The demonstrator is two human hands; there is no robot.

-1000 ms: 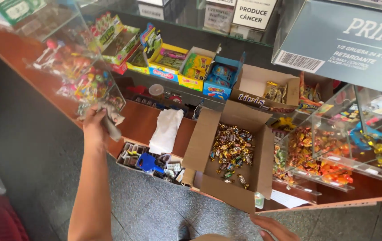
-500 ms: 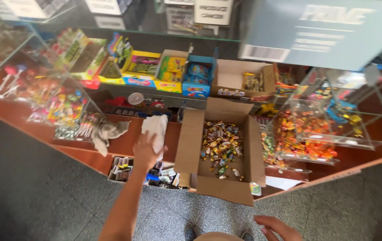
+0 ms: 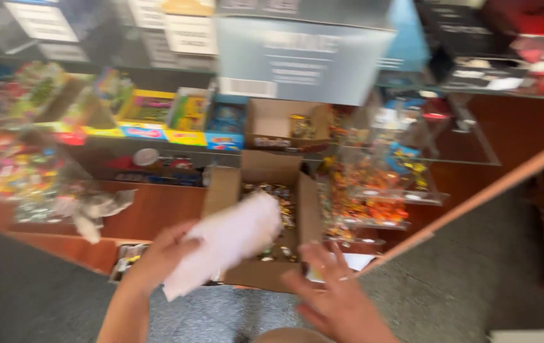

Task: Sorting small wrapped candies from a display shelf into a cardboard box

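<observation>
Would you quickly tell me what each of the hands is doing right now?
Left hand: closed on a white cloth, lifted over the open cardboard box.
Right hand: open, fingers spread, holding nothing, near the box's front edge.

A white cloth (image 3: 227,244) is gripped by the left hand (image 3: 157,257) above an open cardboard box (image 3: 265,216); the right hand (image 3: 335,298) is spread beside it.

Motion blur smears the whole view; the soft white cloth-like bundle (image 3: 224,244) hides part of the open brown cardboard box (image 3: 262,222), and its small wrapped contents stay unclear.
</observation>
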